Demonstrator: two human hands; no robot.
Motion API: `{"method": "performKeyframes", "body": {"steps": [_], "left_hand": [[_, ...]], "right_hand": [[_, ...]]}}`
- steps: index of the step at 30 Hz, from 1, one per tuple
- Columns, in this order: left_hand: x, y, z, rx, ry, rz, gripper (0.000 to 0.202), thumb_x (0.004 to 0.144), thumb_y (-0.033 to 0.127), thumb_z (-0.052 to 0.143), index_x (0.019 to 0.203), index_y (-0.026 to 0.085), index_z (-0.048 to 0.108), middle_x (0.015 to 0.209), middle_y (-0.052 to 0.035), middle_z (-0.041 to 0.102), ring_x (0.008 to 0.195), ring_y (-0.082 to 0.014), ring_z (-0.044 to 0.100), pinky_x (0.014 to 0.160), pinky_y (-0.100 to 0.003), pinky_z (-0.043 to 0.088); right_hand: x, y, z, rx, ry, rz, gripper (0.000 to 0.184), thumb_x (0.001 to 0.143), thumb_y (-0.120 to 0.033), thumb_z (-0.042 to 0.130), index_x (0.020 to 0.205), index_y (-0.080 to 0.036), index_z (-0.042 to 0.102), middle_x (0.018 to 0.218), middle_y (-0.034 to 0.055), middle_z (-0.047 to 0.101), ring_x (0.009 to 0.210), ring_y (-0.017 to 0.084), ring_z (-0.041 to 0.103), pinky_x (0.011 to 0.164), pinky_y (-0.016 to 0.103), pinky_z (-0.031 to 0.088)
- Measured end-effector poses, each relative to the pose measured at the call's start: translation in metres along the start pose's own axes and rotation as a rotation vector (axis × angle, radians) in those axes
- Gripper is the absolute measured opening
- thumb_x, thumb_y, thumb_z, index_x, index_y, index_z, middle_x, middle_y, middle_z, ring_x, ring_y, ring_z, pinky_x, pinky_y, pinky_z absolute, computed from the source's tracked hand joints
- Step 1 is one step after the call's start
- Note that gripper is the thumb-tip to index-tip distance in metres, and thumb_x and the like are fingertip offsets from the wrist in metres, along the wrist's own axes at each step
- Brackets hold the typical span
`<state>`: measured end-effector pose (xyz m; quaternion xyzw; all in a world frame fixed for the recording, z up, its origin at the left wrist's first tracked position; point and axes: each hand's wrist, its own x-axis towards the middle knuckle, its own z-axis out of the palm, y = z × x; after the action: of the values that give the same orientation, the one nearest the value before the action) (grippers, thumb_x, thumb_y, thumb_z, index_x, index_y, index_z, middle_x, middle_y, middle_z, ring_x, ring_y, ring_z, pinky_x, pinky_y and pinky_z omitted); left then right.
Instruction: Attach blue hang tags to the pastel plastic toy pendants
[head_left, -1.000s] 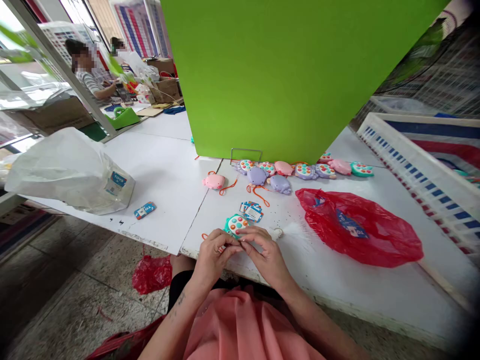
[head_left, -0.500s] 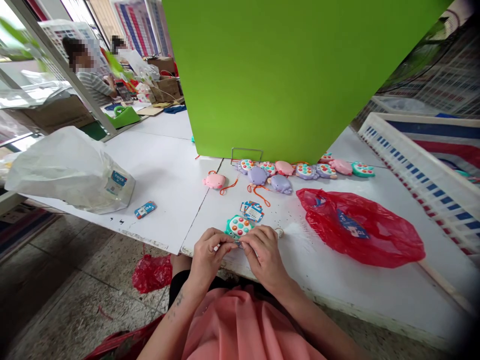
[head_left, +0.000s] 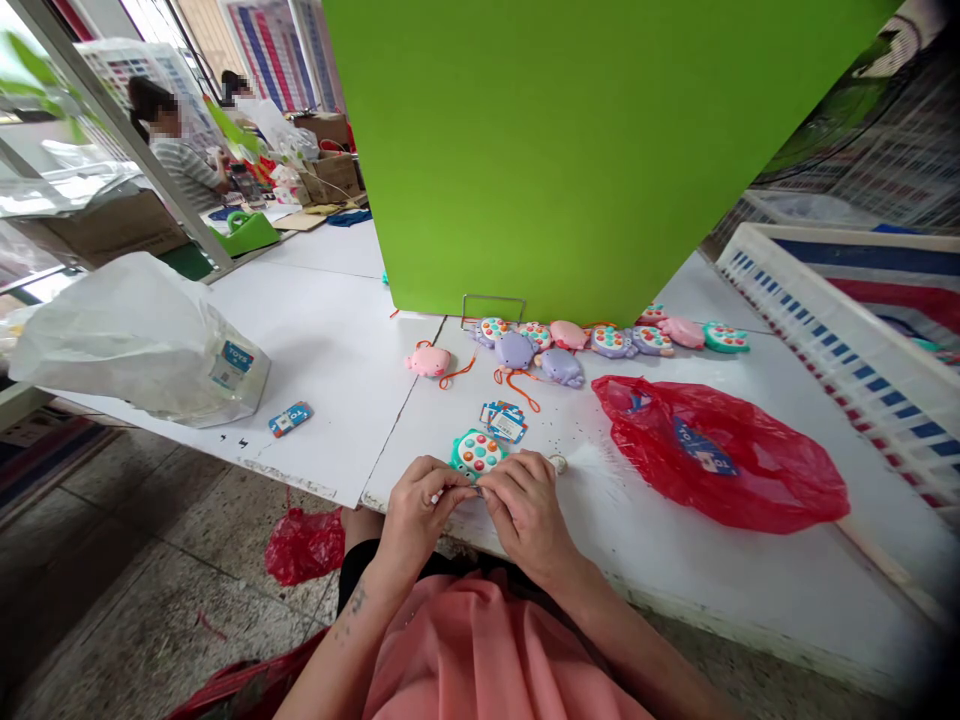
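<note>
My left hand point(head_left: 420, 503) and my right hand point(head_left: 527, 507) meet at the table's front edge. Both are closed in a pinch, fingertips together on something small and dark that the fingers mostly hide. Just beyond them lies a green animal-shaped toy point(head_left: 478, 452) with coloured dots on a white face, partly covered by the fingers. Behind that toy is a small fan of blue-and-white printed cards point(head_left: 507, 422). A small pale round object point(head_left: 558, 464) sits beside my right hand.
Several pink, purple and green toys point(head_left: 516, 350) line the foot of a green panel point(head_left: 525, 160). To the right are a red plastic bag point(head_left: 780, 470) and a white basket point(head_left: 840, 330). On the left stand a white bag point(head_left: 127, 340) and a card stack point(head_left: 290, 419). People sit farther back.
My hands stay almost in place, fingertips shifting slightly around the small thing between them. The toys, cards and bags have not moved.
</note>
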<state>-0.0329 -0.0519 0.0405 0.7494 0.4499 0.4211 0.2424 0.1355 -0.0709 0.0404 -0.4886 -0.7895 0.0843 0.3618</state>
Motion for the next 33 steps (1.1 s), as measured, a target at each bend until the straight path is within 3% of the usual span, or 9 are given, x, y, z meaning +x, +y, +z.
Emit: {"method": "performKeyframes", "body": {"steps": [9, 15, 21, 28, 33], "left_hand": [[0.001, 0.001, 0.000, -0.138, -0.059, -0.046, 0.006, 0.080, 0.019, 0.064, 0.083, 0.020, 0.069, 0.078, -0.0010, 0.065, 0.073, -0.0118, 0.061, 0.067, -0.021, 0.048], [0.000, 0.000, 0.005, -0.171, -0.033, -0.074, 0.007, 0.080, 0.021, 0.064, 0.081, 0.020, 0.070, 0.074, -0.0017, 0.064, 0.069, -0.0120, 0.060, 0.065, -0.022, 0.047], [-0.001, -0.004, 0.004, -0.314, 0.049, -0.138, 0.008, 0.077, 0.026, 0.067, 0.081, 0.019, 0.070, 0.070, -0.0013, 0.062, 0.065, -0.0121, 0.057, 0.060, -0.023, 0.046], [0.004, 0.000, -0.007, -0.267, -0.066, -0.110, 0.009, 0.078, 0.025, 0.066, 0.082, 0.021, 0.071, 0.070, -0.0009, 0.061, 0.063, -0.0101, 0.055, 0.057, -0.020, 0.044], [0.002, -0.003, -0.006, -0.309, -0.069, -0.135, 0.008, 0.077, 0.025, 0.067, 0.080, 0.019, 0.071, 0.068, -0.0010, 0.060, 0.062, -0.0099, 0.054, 0.056, -0.020, 0.043]], "right_hand": [[-0.003, 0.000, 0.002, 0.090, 0.037, 0.012, 0.013, 0.089, -0.016, 0.043, 0.086, -0.019, 0.054, 0.084, 0.0040, 0.058, 0.090, 0.021, 0.046, 0.082, 0.040, 0.035], [-0.002, -0.002, 0.005, 0.122, 0.083, -0.001, 0.013, 0.088, -0.014, 0.042, 0.082, -0.019, 0.052, 0.081, 0.0039, 0.057, 0.088, 0.020, 0.047, 0.081, 0.038, 0.037], [0.004, -0.003, 0.007, 0.116, 0.042, -0.031, 0.012, 0.087, -0.016, 0.042, 0.083, -0.019, 0.053, 0.081, 0.0042, 0.057, 0.088, 0.021, 0.048, 0.083, 0.040, 0.037], [0.001, -0.003, 0.009, 0.148, 0.069, -0.046, 0.011, 0.086, -0.015, 0.043, 0.082, -0.019, 0.052, 0.080, 0.0039, 0.057, 0.087, 0.021, 0.048, 0.082, 0.040, 0.038], [0.000, -0.004, 0.006, 0.155, 0.095, -0.053, 0.010, 0.085, -0.013, 0.045, 0.086, -0.020, 0.053, 0.084, 0.0042, 0.058, 0.090, 0.020, 0.048, 0.085, 0.039, 0.038]]}}
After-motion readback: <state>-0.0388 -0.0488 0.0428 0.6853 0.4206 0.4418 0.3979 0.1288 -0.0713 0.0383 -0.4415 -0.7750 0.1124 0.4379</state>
